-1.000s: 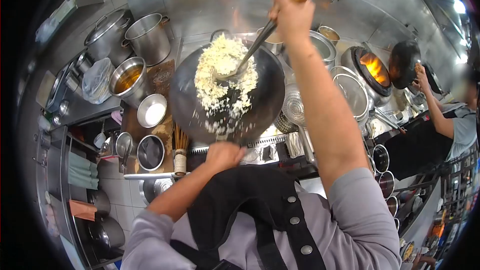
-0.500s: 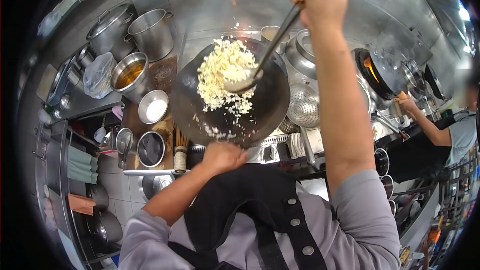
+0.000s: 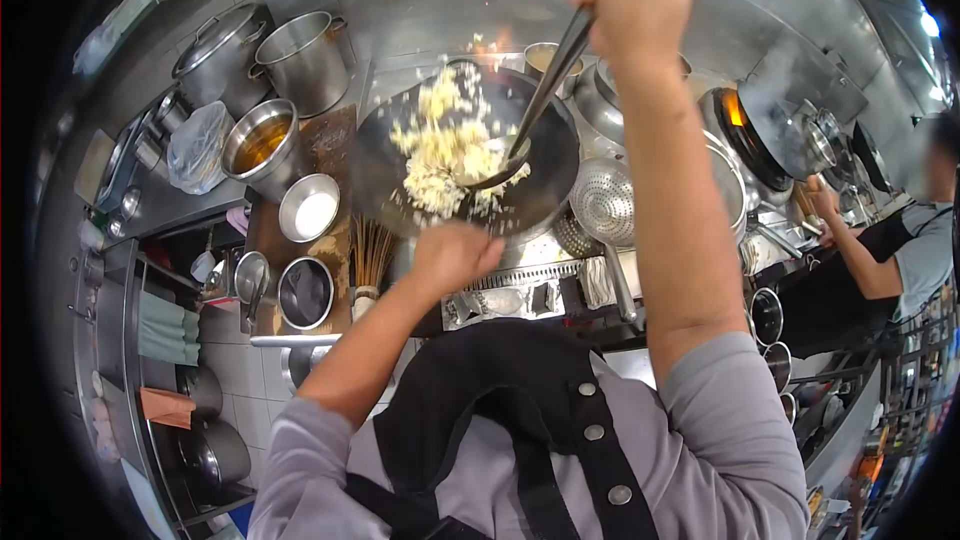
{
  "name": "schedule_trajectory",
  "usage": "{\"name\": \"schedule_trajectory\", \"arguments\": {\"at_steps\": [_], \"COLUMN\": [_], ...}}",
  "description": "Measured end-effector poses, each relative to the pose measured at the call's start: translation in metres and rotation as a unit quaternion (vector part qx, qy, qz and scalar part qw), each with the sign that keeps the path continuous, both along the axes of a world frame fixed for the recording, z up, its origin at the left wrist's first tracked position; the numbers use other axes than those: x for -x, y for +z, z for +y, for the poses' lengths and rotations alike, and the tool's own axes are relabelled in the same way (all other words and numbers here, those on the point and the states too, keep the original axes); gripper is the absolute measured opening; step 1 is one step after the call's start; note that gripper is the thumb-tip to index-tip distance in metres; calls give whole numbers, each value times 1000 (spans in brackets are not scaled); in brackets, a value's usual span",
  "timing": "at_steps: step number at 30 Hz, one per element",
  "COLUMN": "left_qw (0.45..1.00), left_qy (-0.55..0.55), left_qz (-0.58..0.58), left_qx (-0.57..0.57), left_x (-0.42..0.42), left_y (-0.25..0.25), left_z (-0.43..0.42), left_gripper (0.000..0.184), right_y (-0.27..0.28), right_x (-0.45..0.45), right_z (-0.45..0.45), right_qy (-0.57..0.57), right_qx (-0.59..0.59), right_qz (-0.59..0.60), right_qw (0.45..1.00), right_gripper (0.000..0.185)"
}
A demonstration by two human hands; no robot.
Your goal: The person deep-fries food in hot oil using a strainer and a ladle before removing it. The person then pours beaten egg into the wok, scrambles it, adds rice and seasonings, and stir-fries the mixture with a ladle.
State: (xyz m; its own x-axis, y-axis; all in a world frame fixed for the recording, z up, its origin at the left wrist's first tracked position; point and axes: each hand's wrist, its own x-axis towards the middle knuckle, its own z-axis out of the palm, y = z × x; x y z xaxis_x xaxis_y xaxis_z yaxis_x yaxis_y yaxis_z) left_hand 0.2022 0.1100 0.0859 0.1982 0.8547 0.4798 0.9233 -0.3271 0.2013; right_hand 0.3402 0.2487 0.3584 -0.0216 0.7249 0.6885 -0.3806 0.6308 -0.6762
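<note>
My left hand (image 3: 455,258) is closed at the near edge of a dark wok (image 3: 545,185), gripping its handle, which the fingers mostly hide. Pale yellow and white chopped food (image 3: 440,155) is in the wok, some pieces in the air above it. High at the top, my right hand (image 3: 640,0) is wrapped round the handle of a long metal ladle (image 3: 550,80). The ladle's bowl lies in the wok against the food. Small flames (image 3: 490,48) show past the wok's far rim.
At left stand a pot of amber liquid (image 3: 260,143), a white-filled bowl (image 3: 310,208) and bamboo sticks (image 3: 372,255). A perforated strainer (image 3: 603,202) lies right of the wok. Far right, another person (image 3: 880,260) works at a smoking wok (image 3: 775,130) over a flame.
The wok and my left hand have moved away from my body. Food has lifted and scattered. My right hand has moved up and right since the first frame. The other person's wok has tilted.
</note>
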Motion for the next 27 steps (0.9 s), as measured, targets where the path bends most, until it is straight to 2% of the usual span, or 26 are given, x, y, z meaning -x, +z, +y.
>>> {"name": "schedule_trajectory", "arguments": {"at_steps": [2, 3, 4, 5, 7, 8, 10, 12, 14, 16, 17, 19, 20, 22, 23, 24, 25, 26, 27], "left_qw": [1000, 999, 995, 997, 995, 992, 997, 1000, 998, 998, 997, 996, 992, 994, 998, 999, 1000, 999, 998], "left_qy": [-2, 38, 80, 51, 14, -31, -55, -13, 14, 43, 45, 18, -33, -59, -28, 4, -2, -2, 16], "left_qz": [-20, -32, -46, -49, -38, -46, -2, 1, -68, -42, -44, -18, -44, -48, -5, 37, -2, -42, -45], "left_qx": [-13, 15, 42, 18, 92, 110, 55, 9, -9, -32, -35, 81, 113, 84, 51, 21, -23, -21, -34], "left_x": [1, -2, -6, -5, -8, -7, -4, 2, 3, -3, -7, -9, -7, -3, -2, 2, 8, 9, 5], "left_y": [-17, -34, -45, -56, -61, -55, -24, -3, -7, -48, -54, -71, -59, -32, -16, 0, -1, 4, -16], "left_z": [26, 32, 34, 15, -31, -49, -45, -8, 30, 37, 23, -22, -46, -54, -43, -20, 5, 23, 31], "left_gripper": [41, 41, 42, 42, 42, 43, 43, 43, 44, 43, 43, 42, 42, 44, 43, 42, 41, 41, 41], "right_y": [-46, -88, -106, -93, -47, -20, 23, 7, -28, -95, -89, -69, -51, 3, 9, 8, 7, -18, -61], "right_x": [18, 37, 47, 43, 23, 12, -5, -13, 2, 42, 40, 28, 15, -6, -7, -8, -7, 7, 32], "right_z": [12, 33, 47, 52, 51, 42, 20, 18, 25, 42, 49, 68, 64, 46, 34, 19, 11, 17, 31], "right_qy": [-16, -63, -107, -105, -51, -54, -45, 2, 47, -84, -83, -76, -78, 55, 57, 46, 35, 36, -20], "right_qx": [-24, -29, -36, -41, 0, -1, 16, 7, -14, -19, -22, -41, -40, 9, 13, 4, -8, -8, -19], "right_qz": [-44, -50, -57, -59, -22, -19, 20, -19, -51, -37, -38, 4, 5, 37, 34, -9, -50, -48, -49], "right_qw": [999, 996, 992, 992, 998, 998, 999, 1000, 997, 996, 996, 996, 996, 998, 998, 999, 998, 998, 998], "right_gripper": [21, 20, 20, 20, 18, 18, 14, 17, 22, 17, 17, 16, 16, 16, 16, 15, 15, 15, 15]}}
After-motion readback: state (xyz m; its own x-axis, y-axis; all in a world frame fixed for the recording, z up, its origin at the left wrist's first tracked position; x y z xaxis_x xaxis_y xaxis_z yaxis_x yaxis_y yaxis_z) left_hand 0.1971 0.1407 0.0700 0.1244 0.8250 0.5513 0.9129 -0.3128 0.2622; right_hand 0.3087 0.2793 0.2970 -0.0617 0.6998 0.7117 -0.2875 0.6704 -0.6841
